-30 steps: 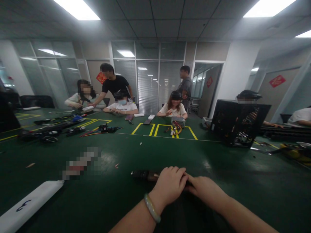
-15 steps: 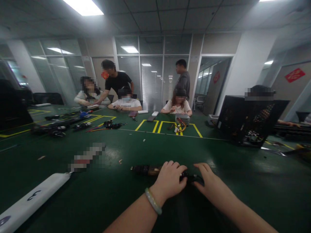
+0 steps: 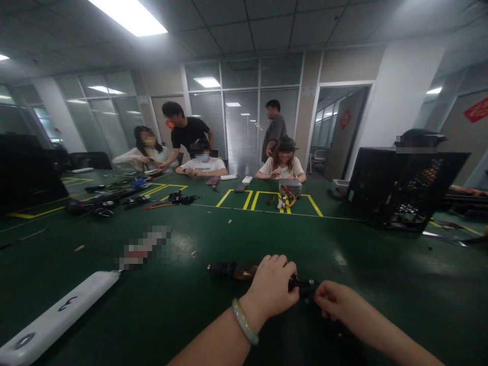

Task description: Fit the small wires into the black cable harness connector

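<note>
My left hand [image 3: 275, 282] is wrapped round the middle of a dark electric screwdriver [image 3: 232, 270] lying on the green table. Its narrow metal tip points left, and a brownish see-through section shows beside my knuckles. From the other side of that hand comes the tool's black tail end [image 3: 307, 283]. Close by the tail, the fingers of my right hand [image 3: 331, 300] are pinched together. Whatever lies between them, perhaps part of the dark cord, is too dim to make out.
A long white bar [image 3: 64, 315] marked with a number lies at left. Beyond are dark cables [image 3: 175, 198], a metal power supply [image 3: 290, 187] with coloured wires, and a black computer case [image 3: 404, 188] at right. Several people sit or stand across the table.
My right hand has moved slightly right and down, its spread fingers now closed into a pinch. The left hand keeps its hold. The view has shifted a little.
</note>
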{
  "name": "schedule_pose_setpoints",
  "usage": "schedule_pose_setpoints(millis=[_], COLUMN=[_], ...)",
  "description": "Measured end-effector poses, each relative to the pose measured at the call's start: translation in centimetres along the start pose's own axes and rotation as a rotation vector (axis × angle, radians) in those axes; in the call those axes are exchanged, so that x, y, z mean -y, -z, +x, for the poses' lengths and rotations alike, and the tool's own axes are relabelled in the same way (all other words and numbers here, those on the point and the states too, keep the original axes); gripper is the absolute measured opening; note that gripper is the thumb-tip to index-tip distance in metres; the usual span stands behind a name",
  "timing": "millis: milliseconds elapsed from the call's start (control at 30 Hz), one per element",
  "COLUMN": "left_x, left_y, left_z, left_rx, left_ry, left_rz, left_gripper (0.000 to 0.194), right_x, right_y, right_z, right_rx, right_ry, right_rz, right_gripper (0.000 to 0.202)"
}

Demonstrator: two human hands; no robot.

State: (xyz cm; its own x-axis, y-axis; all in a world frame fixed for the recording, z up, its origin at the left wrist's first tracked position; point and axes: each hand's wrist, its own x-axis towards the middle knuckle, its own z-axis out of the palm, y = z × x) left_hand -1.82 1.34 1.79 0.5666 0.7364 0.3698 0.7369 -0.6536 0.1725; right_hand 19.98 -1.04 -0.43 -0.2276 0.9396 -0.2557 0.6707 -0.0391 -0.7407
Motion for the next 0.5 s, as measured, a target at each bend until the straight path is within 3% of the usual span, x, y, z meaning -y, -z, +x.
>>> schedule_pose_setpoints(millis=[100,333,500], left_x=[-0.5,-0.4,-0.4], left_y=[-0.2,-0.2,-0.5], left_z=[0.0,0.1,0.3], left_rx=[0.02,0.059,0.026], left_ry=[-0.031,-0.069,-0.062], left_rz=[0.01,0.016,-0.049], left_gripper=[0.017,0.011,0.007], right_x=[0.0,0.2,-1.1], right_y=[0.2,-1.7,-1.7], right_z=[0.2,1.3,1.6], right_rx=[0.071,-0.103,-0.043], right_ry=[0.03,0.15,0.16], right_rz=[0.191,0.34,0.375], right_gripper=[0.021,0.024,0.013])
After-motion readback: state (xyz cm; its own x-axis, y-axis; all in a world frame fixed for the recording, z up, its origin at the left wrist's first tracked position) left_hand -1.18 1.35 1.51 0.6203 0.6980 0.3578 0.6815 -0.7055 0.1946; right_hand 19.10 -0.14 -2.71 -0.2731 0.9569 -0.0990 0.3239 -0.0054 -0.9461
